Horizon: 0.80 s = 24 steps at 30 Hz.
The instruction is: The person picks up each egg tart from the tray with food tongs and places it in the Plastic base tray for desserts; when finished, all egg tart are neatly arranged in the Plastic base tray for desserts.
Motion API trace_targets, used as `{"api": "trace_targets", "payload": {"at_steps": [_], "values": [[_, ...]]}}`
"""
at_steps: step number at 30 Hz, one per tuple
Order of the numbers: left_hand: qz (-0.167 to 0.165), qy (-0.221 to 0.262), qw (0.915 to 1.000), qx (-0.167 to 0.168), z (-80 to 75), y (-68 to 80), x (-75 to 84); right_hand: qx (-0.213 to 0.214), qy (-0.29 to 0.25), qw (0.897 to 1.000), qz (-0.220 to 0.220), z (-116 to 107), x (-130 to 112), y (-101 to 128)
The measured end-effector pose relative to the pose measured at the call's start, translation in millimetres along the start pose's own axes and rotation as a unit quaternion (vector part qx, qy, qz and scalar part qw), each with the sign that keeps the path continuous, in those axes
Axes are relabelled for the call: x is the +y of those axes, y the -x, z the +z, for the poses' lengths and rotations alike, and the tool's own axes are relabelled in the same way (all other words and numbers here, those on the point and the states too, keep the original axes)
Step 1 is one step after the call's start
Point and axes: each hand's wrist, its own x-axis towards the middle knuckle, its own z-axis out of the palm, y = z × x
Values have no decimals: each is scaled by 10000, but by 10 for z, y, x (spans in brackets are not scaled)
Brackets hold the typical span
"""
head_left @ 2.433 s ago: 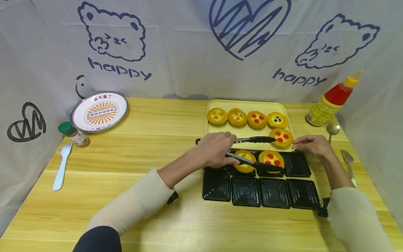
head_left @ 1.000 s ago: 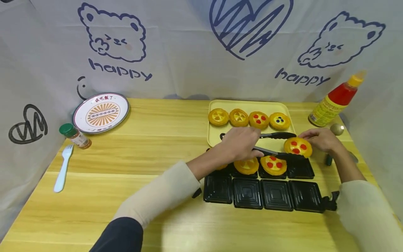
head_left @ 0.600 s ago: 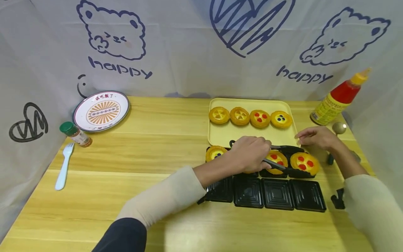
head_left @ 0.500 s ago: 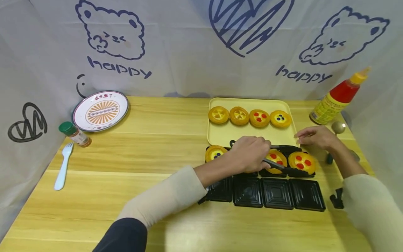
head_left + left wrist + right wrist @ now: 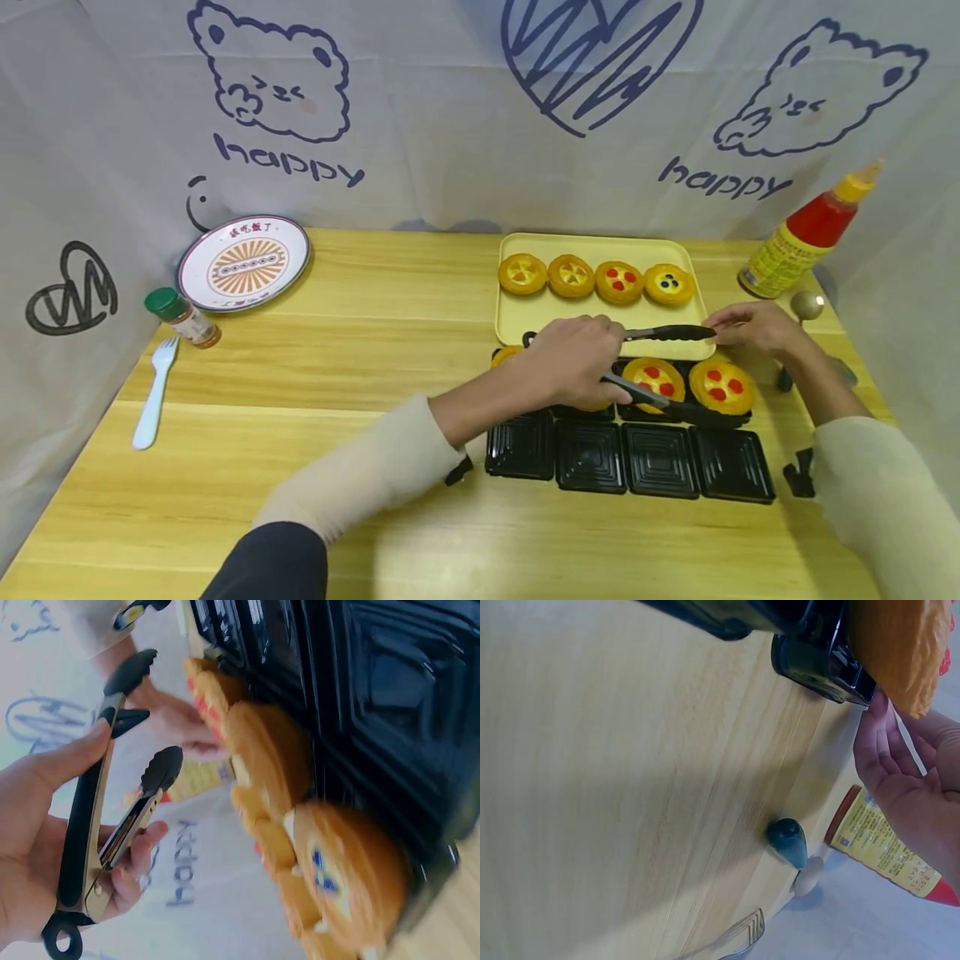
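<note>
My left hand [image 5: 577, 358] grips black-and-silver tongs [image 5: 88, 817], whose arms are spread apart. One tong tip lies along the near side of a red-dotted tart [image 5: 722, 387] in the far-right back compartment of the black tray [image 5: 588, 457]; the other tip is beyond it, over the yellow tray [image 5: 517, 321]. More tarts fill that back row, including one with blue dots [image 5: 330, 874] at its left end. My right hand [image 5: 757, 327] pinches the near right corner of the yellow tray, its pale edge [image 5: 909, 739] showing between fingers and thumb in the right wrist view.
Several tarts [image 5: 618, 282] line the yellow tray's far side. At right are a red sauce bottle [image 5: 797, 237], a spoon [image 5: 807, 305] and a metal fork [image 5: 742, 930]. At left are a plate [image 5: 243, 264], a green-capped jar [image 5: 183, 318] and a blue fork [image 5: 155, 393].
The red-dotted tart has gone from the yellow tray into the black tray's far-right back compartment. The tongs have since spread wider around it, and my left hand has shifted slightly left.
</note>
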Motion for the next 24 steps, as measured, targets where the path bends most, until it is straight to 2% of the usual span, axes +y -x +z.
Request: {"api": "trace_targets", "payload": {"at_steps": [2,5,9,13,17,20,24], "values": [[3,343,9994,-40,-45,114,-125,6,-49,10000,3,5,-1,3],[-190,937,9954,-98,-81,271,-363,-21,-143,9999,-30,20,-11,11],[-696,1451,9870,6,-75,423,-779,-17,-167,9999,-35,34,-35,15],[-1112,1569,9810,244,-13,483,-1244,69,-106,9999,117,42,-50,22],[-1538,1528,9758,294,73,494,-1627,152,-51,9994,294,49,-73,20],[-1778,1422,9735,200,129,479,-1800,215,-78,9990,385,58,-91,31],[-1930,1188,9740,32,180,435,-1900,290,-120,9985,456,73,-114,59]]}}
